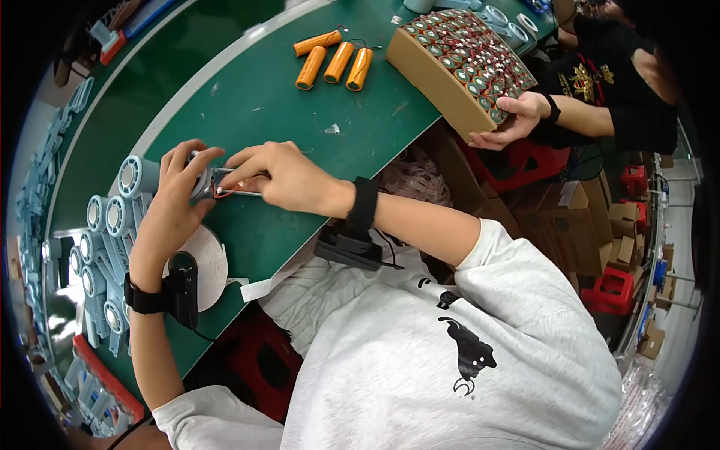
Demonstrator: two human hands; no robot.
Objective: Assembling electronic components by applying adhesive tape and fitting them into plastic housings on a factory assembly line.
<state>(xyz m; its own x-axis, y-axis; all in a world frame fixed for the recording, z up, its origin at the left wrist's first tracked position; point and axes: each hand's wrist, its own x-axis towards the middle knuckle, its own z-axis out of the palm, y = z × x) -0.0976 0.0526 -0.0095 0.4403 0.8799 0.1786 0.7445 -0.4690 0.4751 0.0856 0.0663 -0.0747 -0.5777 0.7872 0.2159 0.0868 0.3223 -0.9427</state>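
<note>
My left hand is wrapped around the round head of a light blue handheld fan, held just over the green table. Thin reddish wires come out where the head meets the handle. My right hand is closed with its fingertips pinched at these wires, over the fan's handle, which runs under the fingers. The fingers partly hide the wires and the handle. A black strap with a small box sits on each of my wrists. Beside my left wrist lies a roll of white tape, its loose strip trailing toward my lap.
Several light blue fans are piled at the left. Several orange battery cells lie at the table's far side. At the upper right, a co-worker's hand holds a cardboard box of wired cells. Red stools and cartons stand beyond.
</note>
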